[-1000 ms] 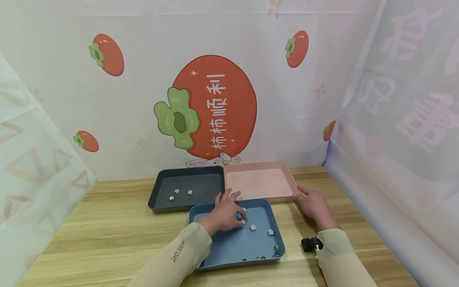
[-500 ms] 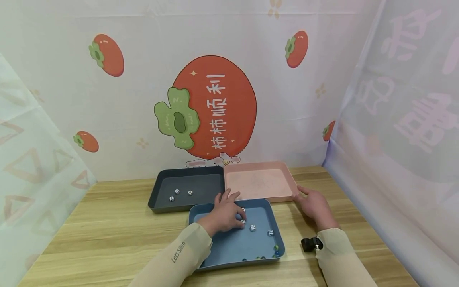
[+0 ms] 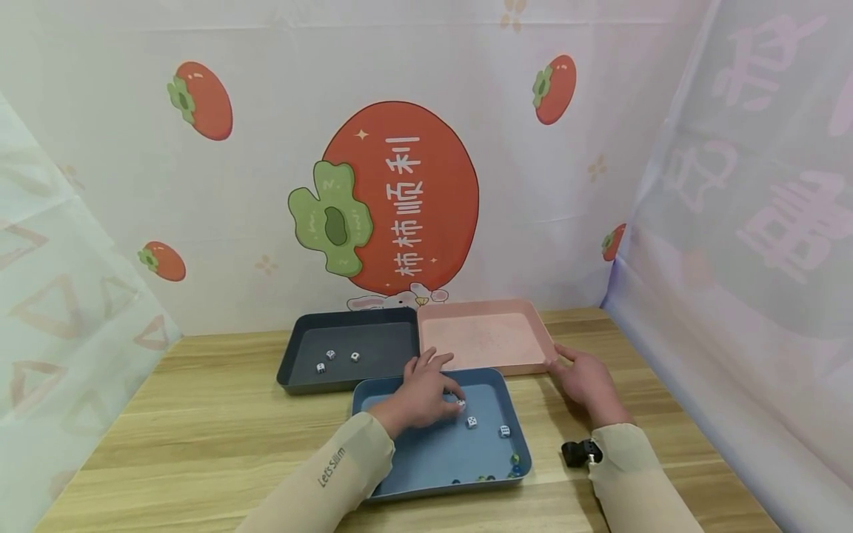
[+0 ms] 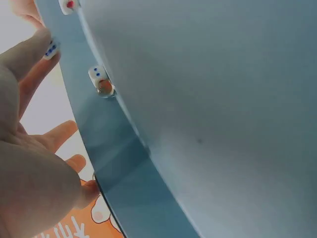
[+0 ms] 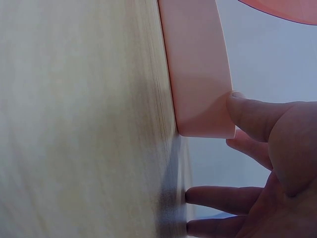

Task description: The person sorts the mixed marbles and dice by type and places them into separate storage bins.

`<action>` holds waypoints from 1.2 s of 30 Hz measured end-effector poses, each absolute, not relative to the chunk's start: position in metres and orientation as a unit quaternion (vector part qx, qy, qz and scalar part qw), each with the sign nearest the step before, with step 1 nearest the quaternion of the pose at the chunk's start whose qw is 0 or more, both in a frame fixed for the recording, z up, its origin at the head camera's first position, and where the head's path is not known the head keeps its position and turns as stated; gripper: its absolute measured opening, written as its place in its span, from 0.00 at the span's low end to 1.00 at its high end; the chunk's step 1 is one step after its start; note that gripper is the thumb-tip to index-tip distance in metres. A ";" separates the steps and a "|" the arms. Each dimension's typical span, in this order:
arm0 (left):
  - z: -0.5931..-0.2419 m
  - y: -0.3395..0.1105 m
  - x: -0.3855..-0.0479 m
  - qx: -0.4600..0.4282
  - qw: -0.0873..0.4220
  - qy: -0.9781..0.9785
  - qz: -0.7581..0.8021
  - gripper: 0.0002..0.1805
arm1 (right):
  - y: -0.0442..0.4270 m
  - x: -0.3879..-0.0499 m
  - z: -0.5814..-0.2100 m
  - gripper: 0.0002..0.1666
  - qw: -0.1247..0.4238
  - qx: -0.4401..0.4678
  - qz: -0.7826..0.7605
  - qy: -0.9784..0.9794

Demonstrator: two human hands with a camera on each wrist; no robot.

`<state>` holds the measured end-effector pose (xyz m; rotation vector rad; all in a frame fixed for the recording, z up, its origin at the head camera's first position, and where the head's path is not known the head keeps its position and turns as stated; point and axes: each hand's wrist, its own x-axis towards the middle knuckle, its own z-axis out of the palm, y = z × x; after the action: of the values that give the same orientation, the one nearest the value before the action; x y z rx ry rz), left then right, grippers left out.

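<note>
Over the blue tray (image 3: 426, 485) my left hand (image 3: 423, 392) pinches a white die (image 4: 51, 49) between thumb and index finger, the other fingers spread. A loose die (image 3: 472, 423) and another die (image 3: 504, 431) lie in this tray, and several glass marbles (image 3: 515, 460) sit along its near right edge. The left wrist view shows a die (image 4: 98, 73) beside an orange-tinted marble (image 4: 105, 88) at the tray's wall. My right hand (image 3: 586, 381) grips the pink tray (image 5: 203, 99) at its near right corner, thumb on the rim.
A dark grey tray (image 3: 386, 340) holding 3 dice (image 3: 330, 355) stands at the back left, against the pink tray. Beside my right wrist there is a black device (image 3: 580, 453). Behind the wooden table (image 3: 200, 414) hangs a persimmon-print cloth (image 3: 260, 170).
My left hand has shifted slightly to the right, and the die at its fingertips has come up from the blue tray's floor. The right hand stays on the pink tray.
</note>
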<state>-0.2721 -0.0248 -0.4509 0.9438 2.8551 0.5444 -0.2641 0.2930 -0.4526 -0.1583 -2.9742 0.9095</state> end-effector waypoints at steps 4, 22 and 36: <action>-0.444 -0.025 -0.271 0.299 0.046 0.931 0.203 0.07 | 0.293 -0.264 -0.452 0.34 0.011 -0.051 0.292 -0.955; -0.403 -0.062 -0.285 0.235 -0.006 0.937 0.258 0.07 | 0.297 -0.262 -0.451 0.35 0.001 -0.061 0.304 -0.951; -0.408 -0.093 -0.288 0.176 -0.022 0.934 0.311 0.08 | 0.297 -0.262 -0.451 0.33 -0.005 -0.051 0.299 -0.953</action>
<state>-0.2881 -0.0932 -0.4078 0.5619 2.9739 0.9918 -0.2622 0.2972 -0.4508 -0.1605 -3.0018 0.9432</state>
